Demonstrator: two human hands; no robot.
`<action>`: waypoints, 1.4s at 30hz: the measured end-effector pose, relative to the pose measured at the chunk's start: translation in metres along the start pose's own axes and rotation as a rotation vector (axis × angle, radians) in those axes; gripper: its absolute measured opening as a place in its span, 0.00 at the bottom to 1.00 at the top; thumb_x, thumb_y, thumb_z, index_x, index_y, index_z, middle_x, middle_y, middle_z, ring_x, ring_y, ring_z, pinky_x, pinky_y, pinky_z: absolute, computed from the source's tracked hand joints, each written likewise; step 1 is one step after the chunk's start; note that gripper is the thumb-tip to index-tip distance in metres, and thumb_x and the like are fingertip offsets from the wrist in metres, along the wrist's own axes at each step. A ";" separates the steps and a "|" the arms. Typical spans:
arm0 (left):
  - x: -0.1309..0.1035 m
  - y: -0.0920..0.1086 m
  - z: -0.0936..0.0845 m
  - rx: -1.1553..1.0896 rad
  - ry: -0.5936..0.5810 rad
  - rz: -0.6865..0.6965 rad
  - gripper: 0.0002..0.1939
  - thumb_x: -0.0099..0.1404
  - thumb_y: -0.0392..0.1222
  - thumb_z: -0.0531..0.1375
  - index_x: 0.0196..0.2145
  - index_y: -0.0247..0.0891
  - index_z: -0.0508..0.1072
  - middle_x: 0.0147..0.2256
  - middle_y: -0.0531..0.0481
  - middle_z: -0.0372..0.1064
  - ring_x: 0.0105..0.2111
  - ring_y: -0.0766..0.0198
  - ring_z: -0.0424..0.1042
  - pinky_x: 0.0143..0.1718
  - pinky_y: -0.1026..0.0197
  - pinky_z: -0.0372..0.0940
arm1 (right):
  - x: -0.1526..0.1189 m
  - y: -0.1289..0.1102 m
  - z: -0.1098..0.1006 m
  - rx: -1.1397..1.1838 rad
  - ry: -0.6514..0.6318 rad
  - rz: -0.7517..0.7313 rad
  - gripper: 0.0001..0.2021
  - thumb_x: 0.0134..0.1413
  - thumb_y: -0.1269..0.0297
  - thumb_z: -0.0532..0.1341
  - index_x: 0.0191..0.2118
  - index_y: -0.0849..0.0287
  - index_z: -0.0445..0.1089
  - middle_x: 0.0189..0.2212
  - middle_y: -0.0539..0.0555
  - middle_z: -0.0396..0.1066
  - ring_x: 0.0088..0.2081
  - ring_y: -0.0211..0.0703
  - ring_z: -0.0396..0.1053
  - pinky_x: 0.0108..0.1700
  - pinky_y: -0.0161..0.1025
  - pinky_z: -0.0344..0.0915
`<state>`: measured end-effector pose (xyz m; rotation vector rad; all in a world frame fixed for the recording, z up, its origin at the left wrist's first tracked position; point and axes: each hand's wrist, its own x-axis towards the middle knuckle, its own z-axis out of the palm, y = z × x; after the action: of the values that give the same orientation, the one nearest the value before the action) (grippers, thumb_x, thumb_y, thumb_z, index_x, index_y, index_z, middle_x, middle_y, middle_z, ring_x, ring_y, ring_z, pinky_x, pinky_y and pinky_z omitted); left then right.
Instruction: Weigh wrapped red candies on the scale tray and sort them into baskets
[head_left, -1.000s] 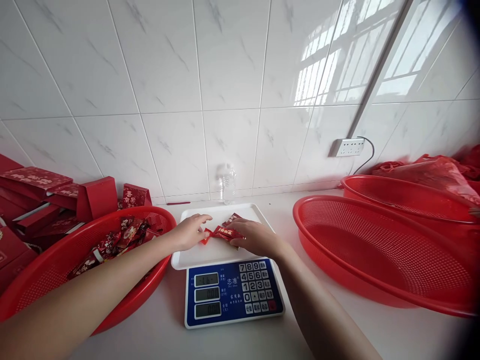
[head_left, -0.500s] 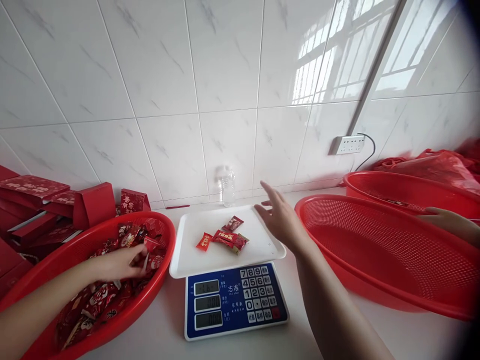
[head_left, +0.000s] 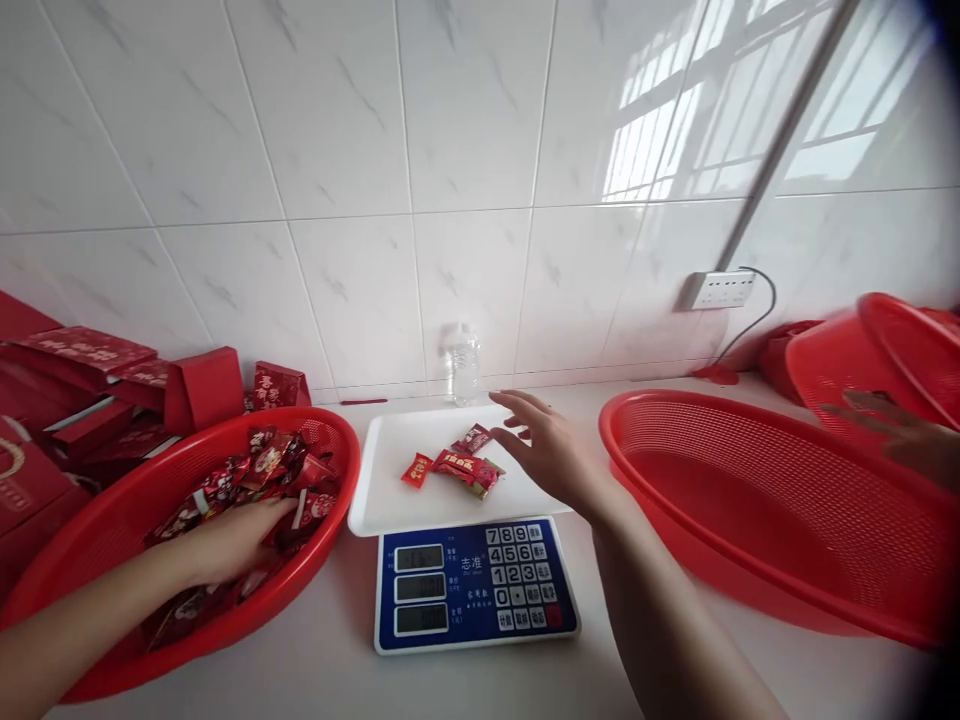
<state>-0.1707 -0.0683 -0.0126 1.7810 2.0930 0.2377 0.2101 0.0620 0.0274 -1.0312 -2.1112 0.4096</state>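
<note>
My left hand (head_left: 244, 540) reaches down into the left red basket (head_left: 346, 470), among red wrapped snack packets (head_left: 274, 460). Its fingertips are buried there, so I cannot tell if they grip one. My right hand (head_left: 551, 450) hovers over the right side of the white scale tray (head_left: 397, 510), fingers spread and holding nothing. On the tray lie a small orange-red packet (head_left: 417, 470), a dark red packet (head_left: 472, 438) and, in front of it, a larger red packet (head_left: 457, 465) overlapping a red and gold one (head_left: 487, 478). Below the tray is the scale's blue keypad panel (head_left: 472, 600).
A large red basket (head_left: 675, 400) stands right of the scale. Behind it, a tilted red basket (head_left: 817, 360) has another person's hand (head_left: 892, 430) beside it. A clear bottle (head_left: 466, 370) stands by the wall. Red boxes (head_left: 202, 390) are piled at left; a power strip (head_left: 720, 290) hangs right.
My left hand has sunk deeper among the packets. My right hand has moved left over the tray, fingers lower. The far right basket has been tipped up. The view has shifted slightly.
</note>
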 end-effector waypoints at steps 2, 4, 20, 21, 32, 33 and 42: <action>0.000 0.001 -0.007 -0.057 -0.034 -0.015 0.16 0.48 0.38 0.58 0.36 0.45 0.79 0.37 0.51 0.81 0.40 0.49 0.79 0.41 0.58 0.68 | 0.001 0.000 -0.001 -0.010 0.007 -0.002 0.20 0.62 0.60 0.57 0.59 0.54 0.69 0.58 0.59 0.70 0.42 0.49 0.77 0.46 0.49 0.75; -0.001 0.000 -0.013 -0.089 -0.021 -0.050 0.12 0.51 0.41 0.58 0.33 0.44 0.78 0.33 0.51 0.80 0.38 0.50 0.78 0.40 0.58 0.67 | 0.001 0.000 -0.001 -0.028 0.002 0.012 0.20 0.62 0.60 0.58 0.58 0.53 0.70 0.55 0.59 0.73 0.40 0.50 0.78 0.44 0.49 0.75; 0.013 0.037 -0.048 -0.726 0.326 -0.316 0.25 0.61 0.65 0.57 0.23 0.40 0.69 0.17 0.55 0.59 0.16 0.64 0.57 0.20 0.62 0.51 | 0.003 -0.002 0.000 -0.127 -0.041 0.034 0.20 0.61 0.56 0.56 0.56 0.52 0.72 0.41 0.57 0.79 0.34 0.51 0.78 0.36 0.47 0.75; 0.013 0.041 -0.049 -0.808 0.320 -0.328 0.26 0.63 0.65 0.55 0.24 0.39 0.69 0.17 0.55 0.59 0.15 0.65 0.57 0.19 0.62 0.52 | 0.004 -0.001 0.000 -0.121 -0.037 0.032 0.20 0.61 0.56 0.56 0.56 0.52 0.72 0.41 0.57 0.79 0.34 0.52 0.78 0.36 0.48 0.75; 0.016 0.170 -0.018 -1.336 0.197 -0.123 0.17 0.70 0.54 0.54 0.33 0.37 0.69 0.26 0.55 0.61 0.22 0.68 0.64 0.26 0.64 0.63 | -0.021 -0.049 0.038 0.415 -0.270 -0.121 0.28 0.59 0.53 0.63 0.62 0.58 0.65 0.46 0.61 0.78 0.42 0.51 0.77 0.43 0.48 0.74; 0.015 0.184 -0.012 -1.350 0.181 -0.095 0.17 0.70 0.54 0.54 0.33 0.38 0.69 0.26 0.55 0.60 0.23 0.68 0.64 0.27 0.64 0.63 | -0.022 -0.053 0.042 0.451 -0.275 -0.120 0.27 0.58 0.54 0.63 0.61 0.58 0.65 0.45 0.60 0.78 0.40 0.49 0.77 0.41 0.46 0.74; 0.002 0.224 0.022 -1.226 0.242 0.359 0.10 0.67 0.50 0.59 0.38 0.41 0.68 0.37 0.50 0.69 0.39 0.60 0.70 0.43 0.59 0.65 | -0.002 -0.025 0.037 0.381 0.053 0.051 0.14 0.58 0.62 0.60 0.49 0.59 0.72 0.28 0.51 0.75 0.29 0.41 0.71 0.36 0.41 0.69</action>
<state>0.0421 -0.0278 0.0496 1.2832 1.1567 1.4964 0.1703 0.0463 0.0158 -0.8618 -1.8663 0.7671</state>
